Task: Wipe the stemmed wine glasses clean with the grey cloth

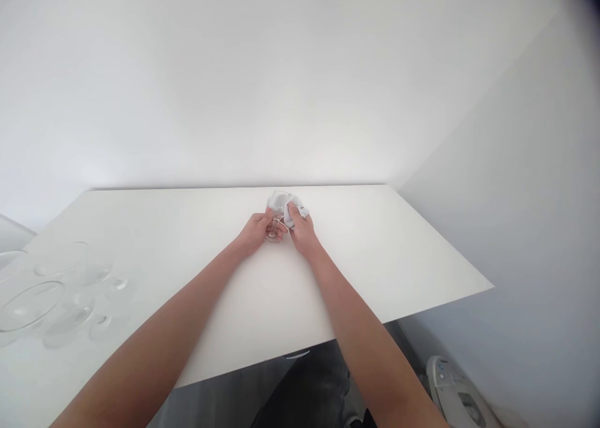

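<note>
- Over the surface [412,253], toward its far edge, I have both arms reaching forward, the left forearm [187,309] and right forearm [360,315] slanting inward until the hands nearly meet.
- My left hand [257,229] has its grip closed around one clear stemmed glass [275,204], thumb on the near side, fingers behind the stem; the bowl is uppermost, and I cannot tell whether the foot touches the surface.
- My right hand [304,231] has its grip clenched on one pale cloth [295,209], bunched against the right of the bowl, thumb over the folds.
- Count at the surface's middle: two hands, one glass, one cloth.
- On the surface's left end I count at least three rims among more clear glasses [77,312]; their outlines overlap, so I cannot give an exact number.
- Below the surface's near right corner is one pale appliance [457,393]; under its near edge, dark trousers [307,387].
- Behind the surface's far edge rises one white wall [276,78].
</note>
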The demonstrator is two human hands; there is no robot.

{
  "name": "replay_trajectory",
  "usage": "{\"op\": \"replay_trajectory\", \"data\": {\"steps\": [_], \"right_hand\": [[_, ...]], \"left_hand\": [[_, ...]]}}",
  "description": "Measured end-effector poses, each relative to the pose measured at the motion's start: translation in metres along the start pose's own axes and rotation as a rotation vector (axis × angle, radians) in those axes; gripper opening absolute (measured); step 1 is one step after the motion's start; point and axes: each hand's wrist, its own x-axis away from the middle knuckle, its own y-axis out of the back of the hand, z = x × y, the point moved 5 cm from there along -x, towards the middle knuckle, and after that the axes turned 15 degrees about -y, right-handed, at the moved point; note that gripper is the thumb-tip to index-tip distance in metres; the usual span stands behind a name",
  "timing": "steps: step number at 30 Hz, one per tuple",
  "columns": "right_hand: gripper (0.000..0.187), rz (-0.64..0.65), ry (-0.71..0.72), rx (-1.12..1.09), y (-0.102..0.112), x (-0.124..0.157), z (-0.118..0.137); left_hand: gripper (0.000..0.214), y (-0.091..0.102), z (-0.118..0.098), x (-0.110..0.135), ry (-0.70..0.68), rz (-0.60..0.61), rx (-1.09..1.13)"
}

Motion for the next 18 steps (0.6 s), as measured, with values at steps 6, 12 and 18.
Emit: {"op": "replay_trajectory", "data": {"steps": [6,12,18], "right_hand": [[0.06,0.14,-0.176,-0.165,-0.001,0.003,0.002],[0.075,0.066,0.026,-0.168,0.014,0.009,0.016],[0.071,0.188,0.066,-0.108,0.009,0.011,0.023]], "left_hand": [[0.067,0.0,-0.001,0.003,0.038,0.094,-0.02],[0.063,-0.004,-0.003,0.012,0.197,0.265,0.019],[0.068,-0.008,-0.006,0.012,0.17,0.319,-0.039]]}}
